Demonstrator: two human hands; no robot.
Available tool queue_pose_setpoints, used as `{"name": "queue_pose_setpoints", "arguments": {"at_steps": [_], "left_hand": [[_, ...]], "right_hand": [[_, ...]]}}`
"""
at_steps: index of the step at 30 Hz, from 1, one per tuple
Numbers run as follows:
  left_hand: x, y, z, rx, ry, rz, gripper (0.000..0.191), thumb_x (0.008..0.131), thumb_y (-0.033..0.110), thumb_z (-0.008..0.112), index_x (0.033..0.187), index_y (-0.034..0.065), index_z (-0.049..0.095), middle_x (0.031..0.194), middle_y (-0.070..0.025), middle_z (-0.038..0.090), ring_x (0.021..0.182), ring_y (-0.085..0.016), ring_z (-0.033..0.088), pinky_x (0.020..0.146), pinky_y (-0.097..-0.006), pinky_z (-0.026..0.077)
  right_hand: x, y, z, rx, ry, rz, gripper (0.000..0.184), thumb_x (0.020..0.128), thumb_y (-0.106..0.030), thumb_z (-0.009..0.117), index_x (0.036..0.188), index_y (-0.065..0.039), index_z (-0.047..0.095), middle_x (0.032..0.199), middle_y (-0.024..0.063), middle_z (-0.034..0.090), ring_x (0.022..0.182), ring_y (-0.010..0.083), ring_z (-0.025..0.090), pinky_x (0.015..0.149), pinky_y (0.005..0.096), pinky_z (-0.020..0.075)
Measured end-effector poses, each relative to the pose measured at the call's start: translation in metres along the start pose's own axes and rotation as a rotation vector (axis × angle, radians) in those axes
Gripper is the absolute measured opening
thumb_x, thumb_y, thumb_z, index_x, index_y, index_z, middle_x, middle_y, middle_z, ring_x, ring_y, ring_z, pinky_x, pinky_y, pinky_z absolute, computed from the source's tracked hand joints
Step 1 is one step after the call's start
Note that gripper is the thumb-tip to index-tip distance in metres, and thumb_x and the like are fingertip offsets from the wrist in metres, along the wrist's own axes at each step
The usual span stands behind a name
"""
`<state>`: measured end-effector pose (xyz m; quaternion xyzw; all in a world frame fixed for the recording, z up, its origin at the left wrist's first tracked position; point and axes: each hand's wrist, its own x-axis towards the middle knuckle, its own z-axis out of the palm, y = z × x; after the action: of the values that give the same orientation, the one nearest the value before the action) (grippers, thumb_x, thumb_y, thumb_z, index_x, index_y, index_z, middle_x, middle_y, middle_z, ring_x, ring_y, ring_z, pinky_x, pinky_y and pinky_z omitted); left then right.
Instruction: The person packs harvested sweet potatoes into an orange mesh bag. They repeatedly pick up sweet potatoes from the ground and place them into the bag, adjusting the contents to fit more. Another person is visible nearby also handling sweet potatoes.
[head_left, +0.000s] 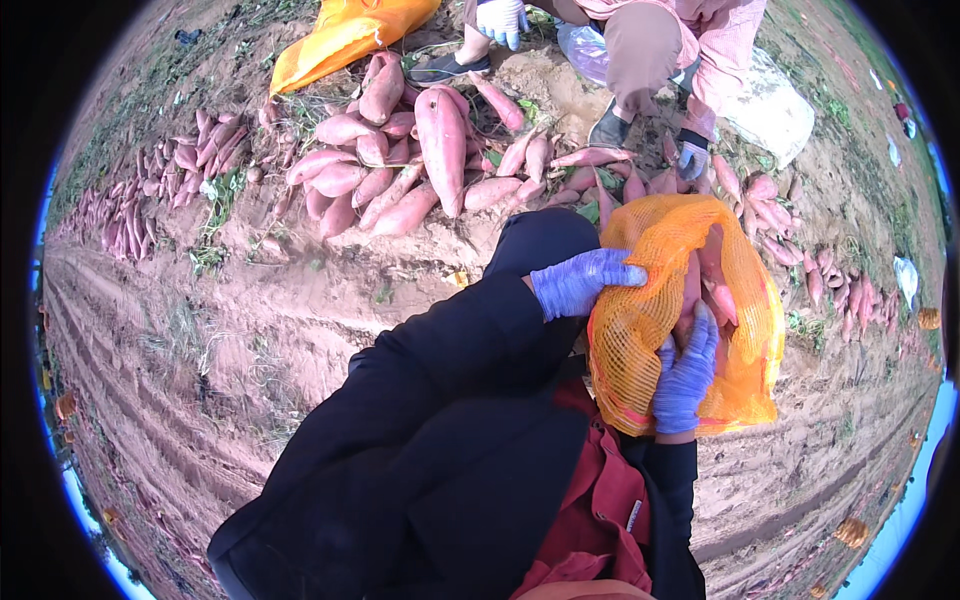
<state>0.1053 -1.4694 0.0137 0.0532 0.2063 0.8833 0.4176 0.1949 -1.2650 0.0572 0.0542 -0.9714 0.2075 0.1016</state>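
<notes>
An orange mesh sack (630, 360) stands at my right side with its mouth spread, and sweet potatoes (718, 289) show inside. My left hand (585, 283), in a purple-blue knit glove, pinches the left part of the sack's rim. Gloved the same way, my right hand (688, 375) reaches into the mouth. Its thumb and fingers are around the lower end of a pink sweet potato (688, 292). The bottom of the sack and the deeper sweet potatoes are hidden by the mesh and my hand.
A large heap of sweet potatoes (442, 150) lies ahead, with smaller piles (214, 142) to the left and right. Across from me a co-worker in gloves (694, 159) crouches, one hand low among the sweet potatoes. Another orange sack (345, 41) and a white sack (772, 105) lie beyond.
</notes>
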Motion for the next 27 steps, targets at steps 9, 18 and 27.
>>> {"name": "queue_pose_setpoints", "arguments": {"at_steps": [9, 18, 27], "left_hand": [[-0.0004, 0.0020, 0.0056, 0.065, -0.021, -0.075, 0.045, 0.088, 0.020, 0.065, 0.126, -0.0015, 0.052, 0.120, -0.0111, 0.060, 0.111, -0.020, 0.058, 0.099, -0.0339, 0.045], [0.0018, -0.0020, 0.0014, 0.105, -0.055, -0.087, 0.046, 0.088, 0.020, 0.066, 0.126, -0.0021, 0.053, 0.119, -0.0099, 0.061, 0.111, -0.018, 0.058, 0.099, -0.0330, 0.044], [-0.0010, 0.0015, 0.0074, 0.144, -0.053, -0.073, 0.049, 0.088, 0.022, 0.065, 0.127, -0.0028, 0.050, 0.121, -0.0116, 0.060, 0.113, -0.020, 0.057, 0.100, -0.0342, 0.042]], "right_hand": [[0.0034, -0.0006, 0.0015, 0.028, 0.019, 0.035, 0.059, 0.086, -0.017, 0.063, 0.139, -0.004, 0.040, 0.135, 0.0180, 0.047, 0.125, 0.0349, 0.045, 0.105, 0.0411, 0.0348], [0.0006, 0.0040, 0.0050, 0.016, 0.028, -0.008, 0.064, 0.086, -0.026, 0.065, 0.140, -0.004, 0.038, 0.133, 0.0246, 0.045, 0.122, 0.0413, 0.045, 0.102, 0.0454, 0.0364], [0.0011, 0.0031, 0.0044, 0.038, 0.024, 0.007, 0.064, 0.088, -0.031, 0.062, 0.140, -0.003, 0.039, 0.133, 0.0249, 0.046, 0.121, 0.0412, 0.046, 0.102, 0.0459, 0.0362]]}}
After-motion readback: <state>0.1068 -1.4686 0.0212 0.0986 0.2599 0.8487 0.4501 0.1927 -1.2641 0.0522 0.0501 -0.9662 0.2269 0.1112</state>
